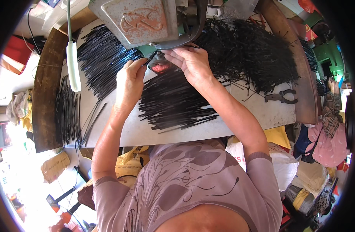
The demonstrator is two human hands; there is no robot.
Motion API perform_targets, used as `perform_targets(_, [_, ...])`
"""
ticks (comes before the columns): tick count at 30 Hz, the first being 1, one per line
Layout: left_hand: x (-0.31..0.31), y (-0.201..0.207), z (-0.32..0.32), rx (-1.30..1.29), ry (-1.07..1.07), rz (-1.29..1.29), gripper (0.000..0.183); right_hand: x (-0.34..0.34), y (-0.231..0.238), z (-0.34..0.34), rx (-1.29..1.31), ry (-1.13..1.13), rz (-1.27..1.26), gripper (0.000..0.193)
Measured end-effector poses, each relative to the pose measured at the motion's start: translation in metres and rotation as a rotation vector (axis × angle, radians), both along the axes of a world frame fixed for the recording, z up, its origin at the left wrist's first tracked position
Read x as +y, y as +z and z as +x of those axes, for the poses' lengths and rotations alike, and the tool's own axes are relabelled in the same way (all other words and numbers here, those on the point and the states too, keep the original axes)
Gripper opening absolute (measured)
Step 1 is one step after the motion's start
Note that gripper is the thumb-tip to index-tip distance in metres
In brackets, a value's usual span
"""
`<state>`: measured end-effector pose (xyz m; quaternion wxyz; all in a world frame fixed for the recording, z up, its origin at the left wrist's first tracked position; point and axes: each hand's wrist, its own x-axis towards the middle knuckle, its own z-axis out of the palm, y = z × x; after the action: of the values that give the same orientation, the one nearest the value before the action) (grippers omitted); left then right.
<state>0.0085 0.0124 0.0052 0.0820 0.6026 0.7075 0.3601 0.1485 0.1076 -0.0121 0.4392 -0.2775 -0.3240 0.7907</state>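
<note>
My left hand [130, 81] is closed, with thumb and fingers pinching a thin black rod [150, 57] that points up to the working spot under the machine head [137, 19]. Across from it, my right hand [194, 63] has its thumb and forefinger together at the machine, with its other fingers loosely curled. A dark rod-like piece [192, 46] shows at the right hand's knuckles. The machine's lower edge partly covers these fingertips. Just below both hands, a bundle of black rods [173, 102] lies on the pale tabletop [247, 110].
More black rods [102, 58] lie at the left, with a narrower row [69, 112] near the wooden rim [48, 92]. A tangled heap of thin black pieces [251, 50] covers the right side. Pliers [281, 96] rest near the right edge. A white tube [73, 65] hangs at the left.
</note>
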Motion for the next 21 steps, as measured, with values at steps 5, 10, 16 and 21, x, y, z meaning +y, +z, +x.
perform_targets(5, [0.001,-0.004,-0.001,-0.010,-0.010,0.037,0.018,0.000,0.000,-0.001,-0.028,-0.011,0.004,0.014])
perform_targets(10, [0.000,-0.004,0.001,0.000,-0.002,0.046,0.017,-0.001,0.000,0.000,-0.015,-0.008,0.008,0.014])
perform_targets(16, [-0.001,-0.006,0.000,0.153,-0.021,0.058,0.022,0.001,-0.001,0.001,-0.004,-0.006,0.013,0.013])
perform_targets(21, [-0.004,-0.003,-0.007,0.602,-0.118,0.099,0.037,0.007,0.000,0.011,0.000,0.024,-0.028,0.013])
